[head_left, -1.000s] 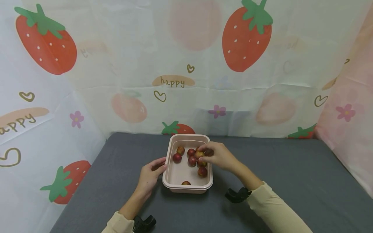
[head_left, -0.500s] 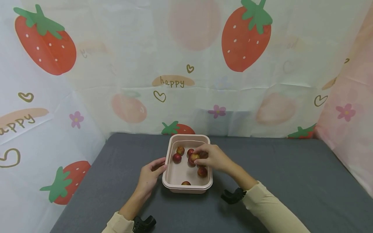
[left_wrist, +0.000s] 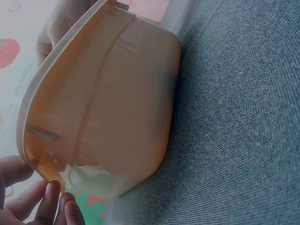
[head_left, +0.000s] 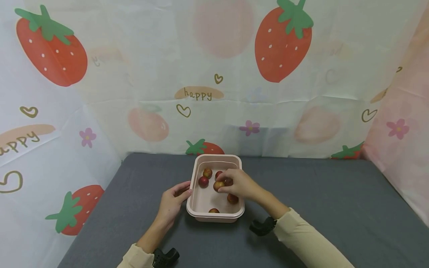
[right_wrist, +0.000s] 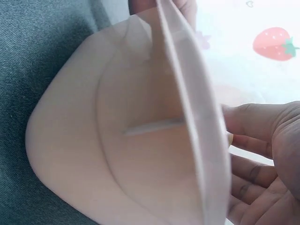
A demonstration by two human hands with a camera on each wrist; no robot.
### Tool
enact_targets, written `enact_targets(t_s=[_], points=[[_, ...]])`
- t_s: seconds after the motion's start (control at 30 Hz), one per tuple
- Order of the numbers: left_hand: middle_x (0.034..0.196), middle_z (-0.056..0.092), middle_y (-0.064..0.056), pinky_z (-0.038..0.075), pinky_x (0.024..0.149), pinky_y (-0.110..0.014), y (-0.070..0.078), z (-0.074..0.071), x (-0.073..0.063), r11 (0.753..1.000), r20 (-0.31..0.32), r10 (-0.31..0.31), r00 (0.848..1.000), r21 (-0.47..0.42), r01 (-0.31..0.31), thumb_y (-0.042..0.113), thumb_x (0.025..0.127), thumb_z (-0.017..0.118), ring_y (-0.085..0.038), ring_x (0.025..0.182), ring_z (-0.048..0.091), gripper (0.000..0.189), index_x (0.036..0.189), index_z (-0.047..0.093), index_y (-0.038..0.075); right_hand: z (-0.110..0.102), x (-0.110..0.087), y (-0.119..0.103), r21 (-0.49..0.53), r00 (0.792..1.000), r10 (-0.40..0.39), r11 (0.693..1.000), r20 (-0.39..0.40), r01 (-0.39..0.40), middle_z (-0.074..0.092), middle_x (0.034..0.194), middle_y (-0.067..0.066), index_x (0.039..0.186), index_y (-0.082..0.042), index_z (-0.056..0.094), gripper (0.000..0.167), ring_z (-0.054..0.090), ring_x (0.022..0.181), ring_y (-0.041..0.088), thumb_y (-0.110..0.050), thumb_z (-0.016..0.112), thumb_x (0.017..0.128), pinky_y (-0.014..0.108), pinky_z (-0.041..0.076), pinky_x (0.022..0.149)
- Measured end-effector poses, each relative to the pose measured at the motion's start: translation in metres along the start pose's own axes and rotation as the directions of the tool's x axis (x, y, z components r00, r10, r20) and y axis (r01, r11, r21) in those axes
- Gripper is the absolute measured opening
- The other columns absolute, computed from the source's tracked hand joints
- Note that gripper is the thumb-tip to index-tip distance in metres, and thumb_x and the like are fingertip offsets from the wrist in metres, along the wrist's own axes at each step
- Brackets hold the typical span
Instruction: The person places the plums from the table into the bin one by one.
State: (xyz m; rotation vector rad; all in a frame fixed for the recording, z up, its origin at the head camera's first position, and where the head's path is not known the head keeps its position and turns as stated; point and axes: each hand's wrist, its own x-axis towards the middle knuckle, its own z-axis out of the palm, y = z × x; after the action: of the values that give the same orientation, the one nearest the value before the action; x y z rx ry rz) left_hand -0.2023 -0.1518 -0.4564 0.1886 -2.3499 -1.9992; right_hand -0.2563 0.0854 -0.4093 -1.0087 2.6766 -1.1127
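A pale pink plastic box (head_left: 216, 219) stands on the table with several small red and yellow plums inside. My right hand (head_left: 240, 184) reaches over the box's right rim and pinches a yellowish plum (head_left: 219, 186) between thumb and fingers, low over the box floor. My left hand (head_left: 171, 203) holds the left rim; in the left wrist view, its fingertips (left_wrist: 51, 187) sit right at the rim. Two plums lie at the left, among them a dark red plum (head_left: 203, 181). Another plum (head_left: 232, 198) lies at the right, and one (head_left: 214, 210) shows partly behind the front wall.
A dark grey cloth (head_left: 311, 208) covers the table under the box. Behind and at the sides hangs a white curtain (head_left: 151, 56) printed with strawberries. A black strap mount (head_left: 263, 226) sits on the right wrist, another (head_left: 165, 257) on the left.
My right hand has moved left and toward me within the box, carrying the pinched plum from the right-hand group toward the middle. The left hand stays at the rim.
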Motion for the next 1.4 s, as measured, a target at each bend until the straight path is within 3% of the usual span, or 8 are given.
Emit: enact_targets(t_s=[0.2, 0.5, 0.87, 1.17, 1.4], points=[[0.128, 0.063, -0.017, 0.051, 0.091, -0.024, 0.000, 0.000, 0.000, 1.000, -0.002, -0.005, 1.000, 0.000, 0.005, 0.013, 0.093, 0.065, -0.023, 0.115, 0.058, 0.040, 0.131, 0.060, 0.003, 0.007, 0.002, 0.000, -0.048, 1.000, 0.003, 0.999, 0.003, -0.002, 0.069, 0.095, 0.001, 0.102, -0.009, 0.072, 0.025, 0.059, 0.079, 0.010, -0.022, 0.079, 0.081, 0.023, 0.048, 0.074], [0.127, 0.064, -0.017, 0.049, 0.085, -0.016, -0.003, 0.000, 0.002, 1.000, -0.003, 0.000, 1.000, -0.006, 0.000, 0.012, 0.092, 0.066, -0.022, 0.113, 0.058, 0.038, 0.129, 0.061, 0.003, 0.016, 0.007, 0.001, -0.132, 0.999, -0.039, 0.990, 0.032, 0.043, 0.071, 0.094, 0.001, 0.101, -0.009, 0.073, 0.023, 0.057, 0.083, 0.013, -0.020, 0.078, 0.082, 0.026, 0.048, 0.077], [0.127, 0.065, -0.013, 0.050, 0.098, -0.036, -0.004, 0.000, 0.006, 1.000, -0.013, -0.018, 1.000, 0.020, 0.018, 0.013, 0.093, 0.064, -0.022, 0.115, 0.058, 0.037, 0.129, 0.062, 0.006, 0.020, 0.008, 0.002, -0.162, 0.999, -0.012, 0.987, 0.037, 0.018, 0.072, 0.094, 0.001, 0.099, -0.009, 0.073, 0.020, 0.054, 0.079, 0.011, -0.017, 0.079, 0.081, 0.025, 0.045, 0.073], [0.127, 0.065, -0.014, 0.049, 0.099, -0.037, -0.001, 0.000, 0.008, 1.000, -0.011, -0.014, 1.000, 0.020, 0.014, 0.013, 0.093, 0.064, -0.022, 0.115, 0.058, 0.037, 0.129, 0.062, 0.006, 0.018, 0.008, 0.002, -0.208, 0.999, -0.037, 0.977, 0.032, 0.043, 0.073, 0.096, 0.002, 0.099, -0.007, 0.072, 0.020, 0.058, 0.081, 0.011, -0.016, 0.078, 0.081, 0.027, 0.049, 0.075], [0.127, 0.065, -0.013, 0.049, 0.098, -0.035, -0.004, 0.001, 0.006, 1.000, -0.013, -0.021, 1.000, 0.023, 0.021, 0.013, 0.093, 0.064, -0.022, 0.115, 0.058, 0.037, 0.130, 0.062, 0.006, 0.021, 0.008, 0.002, -0.226, 0.998, 0.018, 0.974, 0.064, -0.003, 0.071, 0.095, 0.003, 0.102, -0.007, 0.072, 0.023, 0.059, 0.083, 0.013, -0.017, 0.077, 0.083, 0.032, 0.051, 0.080]])
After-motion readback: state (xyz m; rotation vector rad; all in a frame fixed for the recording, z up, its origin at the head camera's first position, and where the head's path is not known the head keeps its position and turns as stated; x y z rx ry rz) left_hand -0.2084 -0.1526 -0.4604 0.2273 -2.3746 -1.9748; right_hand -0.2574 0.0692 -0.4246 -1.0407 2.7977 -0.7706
